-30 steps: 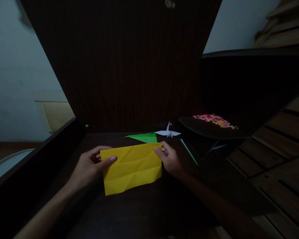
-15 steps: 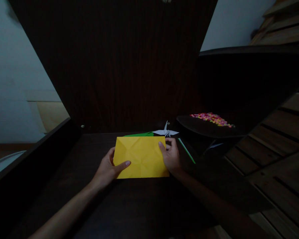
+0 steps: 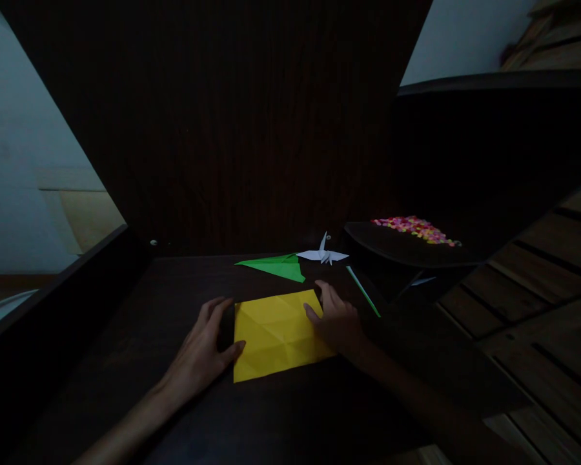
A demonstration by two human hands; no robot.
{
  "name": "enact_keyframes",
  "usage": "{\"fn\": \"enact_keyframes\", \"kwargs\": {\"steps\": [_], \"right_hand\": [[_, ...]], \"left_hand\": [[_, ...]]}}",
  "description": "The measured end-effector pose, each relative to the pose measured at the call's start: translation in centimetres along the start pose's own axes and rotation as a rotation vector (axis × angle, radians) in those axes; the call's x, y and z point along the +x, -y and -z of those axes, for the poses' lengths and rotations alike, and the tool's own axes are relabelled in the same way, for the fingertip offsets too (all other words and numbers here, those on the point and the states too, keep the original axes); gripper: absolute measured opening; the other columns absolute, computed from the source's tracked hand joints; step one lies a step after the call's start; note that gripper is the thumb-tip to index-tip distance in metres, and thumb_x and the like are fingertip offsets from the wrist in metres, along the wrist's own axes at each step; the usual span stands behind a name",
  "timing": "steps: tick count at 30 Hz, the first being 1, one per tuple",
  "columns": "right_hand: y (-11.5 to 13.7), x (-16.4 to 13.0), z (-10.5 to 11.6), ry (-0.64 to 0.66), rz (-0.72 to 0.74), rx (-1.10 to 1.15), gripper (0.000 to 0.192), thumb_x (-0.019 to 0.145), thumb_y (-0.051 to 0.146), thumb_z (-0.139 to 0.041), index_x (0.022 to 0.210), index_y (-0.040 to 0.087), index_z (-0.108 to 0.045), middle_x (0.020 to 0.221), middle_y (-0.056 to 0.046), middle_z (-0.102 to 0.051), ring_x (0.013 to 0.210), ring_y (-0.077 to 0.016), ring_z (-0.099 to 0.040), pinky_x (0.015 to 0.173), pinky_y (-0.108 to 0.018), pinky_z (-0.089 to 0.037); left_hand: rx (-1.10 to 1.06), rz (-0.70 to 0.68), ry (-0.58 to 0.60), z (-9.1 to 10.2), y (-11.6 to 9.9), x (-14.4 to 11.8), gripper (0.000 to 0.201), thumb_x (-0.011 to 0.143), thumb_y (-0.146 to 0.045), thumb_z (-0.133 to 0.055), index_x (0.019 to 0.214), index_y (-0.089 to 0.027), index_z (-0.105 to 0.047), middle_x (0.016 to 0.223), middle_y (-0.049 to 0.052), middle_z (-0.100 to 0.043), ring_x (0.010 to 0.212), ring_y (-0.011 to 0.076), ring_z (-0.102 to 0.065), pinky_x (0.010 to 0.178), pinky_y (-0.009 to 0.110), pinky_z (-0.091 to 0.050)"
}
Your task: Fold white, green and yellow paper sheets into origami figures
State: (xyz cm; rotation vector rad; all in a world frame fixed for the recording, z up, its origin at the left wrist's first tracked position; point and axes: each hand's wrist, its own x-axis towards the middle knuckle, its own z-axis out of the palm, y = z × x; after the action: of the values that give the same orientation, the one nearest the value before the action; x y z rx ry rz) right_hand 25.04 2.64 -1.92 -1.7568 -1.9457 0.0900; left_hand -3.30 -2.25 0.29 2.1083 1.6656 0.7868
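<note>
A yellow sheet of origami paper (image 3: 278, 336) with crossing creases lies at a slight tilt on the dark surface in front of me. My left hand (image 3: 201, 345) is open at its left edge, the thumb tip just on the paper and the fingers spread beside it. Over the right edge rests my right hand (image 3: 339, 320), also open, with its thumb apart from the fingers near the upper right corner. Beyond the sheet lies a folded green paper piece (image 3: 275, 266). Touching or close to its right end is a white origami crane (image 3: 323, 256).
A thin green and white strip (image 3: 363, 290) lies right of my right hand. Small pink, red and yellow pieces (image 3: 416, 229) cover part of a dark rounded shelf (image 3: 387, 248). A dark upright panel (image 3: 252, 129) closes the back, and a raised edge (image 3: 53, 303) runs along the left.
The yellow paper has come down toward me and turned slightly, uncovering the green piece. Both hands have loosened from gripping its edges. My left hand has shifted left and its fingers have spread.
</note>
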Motion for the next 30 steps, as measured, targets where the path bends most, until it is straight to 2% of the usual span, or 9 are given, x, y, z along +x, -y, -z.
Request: {"fn": "enact_keyframes", "kwargs": {"steps": [2,5,9,12,14,18,23,27,30], "right_hand": [[0.3,0.0,0.5,0.010,0.084,-0.151,0.034,0.083,0.039,-0.056,0.111,0.019,-0.056,0.109,-0.016,-0.059,0.089,-0.0311,-0.059,0.067,-0.038,-0.047],[1.2,0.3,1.0,0.029,0.246,-0.195,0.026,0.086,0.037,-0.054,0.102,0.018,-0.061,0.120,-0.018,-0.056,0.104,-0.0352,-0.053,0.081,-0.047,-0.046],[2.7,0.2,0.3,0.109,0.462,-0.065,0.036,0.090,0.034,-0.051,0.118,0.011,-0.057,0.136,-0.020,-0.048,0.126,-0.0344,-0.041,0.101,-0.051,-0.038],[3.2,-0.3,-1.2,0.168,0.579,0.050,0.050,0.092,0.029,-0.047,0.134,0.004,-0.043,0.145,-0.020,-0.039,0.138,-0.0302,-0.027,0.109,-0.047,-0.033],[3.1,-0.6,-2.1,0.194,0.635,0.088,0.056,0.092,0.025,-0.044,0.142,0.003,-0.032,0.149,-0.019,-0.032,0.141,-0.0291,-0.021,0.112,-0.047,-0.029],[2.3,-0.9,-2.7,0.288,0.673,0.055,0.058,0.094,0.026,-0.041,0.145,0.005,-0.027,0.150,-0.018,-0.030,0.141,-0.0291,-0.020,0.114,-0.049,-0.025],[1.4,-0.3,-2.1,0.352,0.648,0.049,0.064,0.094,0.041,-0.043,0.147,0.008,-0.025,0.152,-0.016,-0.027,0.142,-0.0289,-0.018,0.115,-0.049,-0.023],[0.3,0.0,-1.9,0.371,0.570,0.034,0.075,0.092,0.054,-0.042,0.148,0.008,-0.021,0.153,-0.018,-0.022,0.142,-0.0303,-0.015,0.115,-0.051,-0.022],[-0.8,-0.1,-1.8,0.381,0.533,0.010,0.076,0.093,0.054,-0.039,0.149,0.008,-0.016,0.154,-0.017,-0.017,0.143,-0.0289,-0.013,0.116,-0.049,-0.020]], "left_hand": [[0.127,-0.067,-0.099,0.5,-0.4,0.5,0.053,0.082,-0.038,-0.059,0.129,-0.015,-0.046,0.135,0.016,-0.043,0.119,0.0337,-0.051,0.096,0.049,-0.048],[0.220,-0.174,-0.137,0.7,-1.6,1.3,0.042,0.088,-0.036,-0.052,0.125,-0.014,-0.049,0.132,0.016,-0.049,0.120,0.0328,-0.049,0.099,0.052,-0.043],[0.224,-0.320,-0.055,-1.1,-3.1,2.3,0.042,0.092,-0.033,-0.046,0.129,-0.013,-0.047,0.134,0.017,-0.052,0.124,0.0300,-0.049,0.102,0.048,-0.043],[0.259,-0.369,0.074,-3.5,-3.1,2.7,0.051,0.095,-0.037,-0.040,0.136,-0.006,-0.041,0.143,0.023,-0.043,0.133,0.0320,-0.040,0.104,0.048,-0.041],[0.256,-0.406,0.138,-5.0,-2.5,2.7,0.055,0.097,-0.039,-0.035,0.141,-0.006,-0.035,0.148,0.022,-0.036,0.137,0.0299,-0.033,0.107,0.047,-0.038],[0.310,-0.426,0.185,-6.4,-1.1,2.5,0.063,0.096,-0.046,-0.036,0.147,-0.010,-0.025,0.152,0.018,-0.029,0.141,0.0286,-0.023,0.113,0.048,-0.029],[0.340,-0.409,0.210,-5.9,-0.3,2.7,0.064,0.096,-0.047,-0.035,0.150,-0.017,-0.018,0.154,0.013,-0.024,0.141,0.0271,-0.022,0.113,0.046,-0.027],[0.368,-0.382,0.225,-5.5,0.2,2.9,0.065,0.095,-0.048,-0.035,0.149,-0.016,-0.017,0.153,0.013,-0.024,0.141,0.0279,-0.022,0.113,0.047,-0.028],[0.381,-0.388,0.197,-5.2,0.9,2.9,0.064,0.096,-0.046,-0.036,0.150,-0.016,-0.016,0.153,0.012,-0.026,0.141,0.0265,-0.024,0.113,0.046,-0.027]]}}
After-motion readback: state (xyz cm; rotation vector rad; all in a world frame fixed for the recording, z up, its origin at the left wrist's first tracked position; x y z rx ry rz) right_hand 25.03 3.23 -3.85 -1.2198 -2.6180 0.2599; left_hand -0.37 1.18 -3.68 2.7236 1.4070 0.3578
